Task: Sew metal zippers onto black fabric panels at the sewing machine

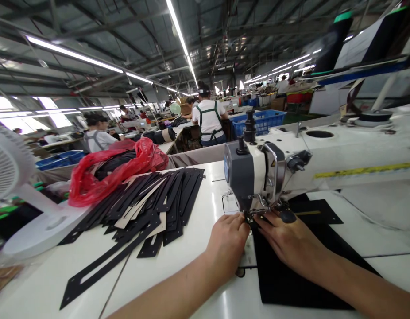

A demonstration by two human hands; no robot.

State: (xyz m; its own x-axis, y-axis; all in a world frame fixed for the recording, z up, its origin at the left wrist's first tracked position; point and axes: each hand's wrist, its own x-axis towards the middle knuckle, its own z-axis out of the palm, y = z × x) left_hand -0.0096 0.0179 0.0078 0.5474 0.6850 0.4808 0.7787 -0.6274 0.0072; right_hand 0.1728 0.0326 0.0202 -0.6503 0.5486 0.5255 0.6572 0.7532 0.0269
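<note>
My left hand [227,239] is closed at the left of the presser foot of a sewing machine [254,173], fingers bunched on the edge of a black fabric piece [291,288]. What lies under those fingertips is mostly hidden. Lying on the same fabric to the right of the needle area is my right hand [288,239], its fingers stretched towards the foot. The fabric spreads over the white table beneath my right forearm. A narrow black strip [319,212] with a lighter slot lies behind that wrist. The machine head and my fingers hide the stitching point.
Left of the machine, many slotted black strips [168,199] lie fanned on the white table [178,283]. Beyond them are a red plastic bag [105,177] and a white fan [35,199]. Blue crates [261,122] and co-workers [210,117] are farther back.
</note>
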